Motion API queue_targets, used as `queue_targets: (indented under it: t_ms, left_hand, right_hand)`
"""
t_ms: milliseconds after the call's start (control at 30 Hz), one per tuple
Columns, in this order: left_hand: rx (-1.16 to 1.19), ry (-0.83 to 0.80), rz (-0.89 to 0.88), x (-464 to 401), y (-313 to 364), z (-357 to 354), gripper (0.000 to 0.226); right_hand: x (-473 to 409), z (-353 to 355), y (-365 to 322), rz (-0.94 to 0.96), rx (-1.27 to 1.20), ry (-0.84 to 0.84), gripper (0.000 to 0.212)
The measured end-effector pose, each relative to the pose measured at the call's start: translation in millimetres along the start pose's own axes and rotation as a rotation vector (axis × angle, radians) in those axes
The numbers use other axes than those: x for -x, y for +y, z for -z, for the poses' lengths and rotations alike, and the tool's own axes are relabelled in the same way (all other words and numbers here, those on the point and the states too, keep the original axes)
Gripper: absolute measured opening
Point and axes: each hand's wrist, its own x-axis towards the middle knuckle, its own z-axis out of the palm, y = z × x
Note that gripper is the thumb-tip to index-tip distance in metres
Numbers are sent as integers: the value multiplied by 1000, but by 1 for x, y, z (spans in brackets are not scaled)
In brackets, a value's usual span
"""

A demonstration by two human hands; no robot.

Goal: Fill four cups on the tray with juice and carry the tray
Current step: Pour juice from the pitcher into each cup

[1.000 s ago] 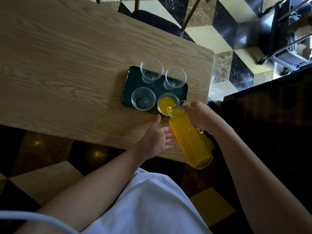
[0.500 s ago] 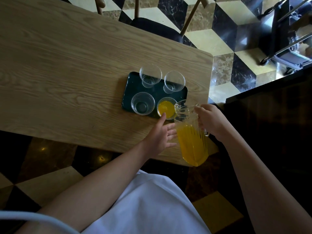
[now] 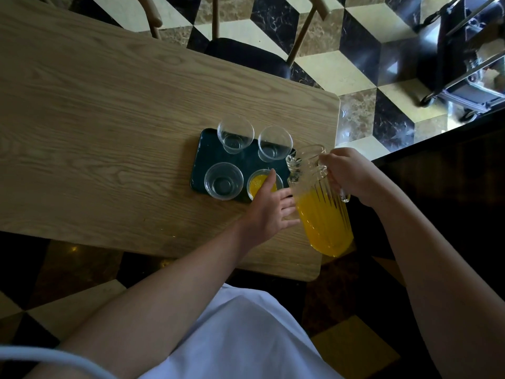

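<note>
You stand at a wooden table [image 3: 109, 110]. Near its right end lies a dark tray [image 3: 200, 160] with four clear cups. The near right cup [image 3: 257, 184] holds orange juice; the near left cup [image 3: 223, 181] and the two far cups [image 3: 235, 134] [image 3: 274, 143] are empty. Your right hand [image 3: 345, 173] grips the handle of a ribbed glass jug [image 3: 319, 203], about half full of juice, held just right of the tray. Your left hand [image 3: 269, 212] is spread flat, thumb over the filled cup, fingers against the jug.
</note>
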Motion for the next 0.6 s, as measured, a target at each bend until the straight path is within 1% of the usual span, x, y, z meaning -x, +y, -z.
queue_targets:
  t_ms: [233, 600]
  left_hand:
    - [24, -6, 10, -14, 11, 3, 97]
    - [113, -8, 67, -17, 26, 4, 98]
  right_hand:
    - [-24, 6, -10, -10, 25, -39, 37]
    - [-55, 3, -32, -125, 136, -110, 34]
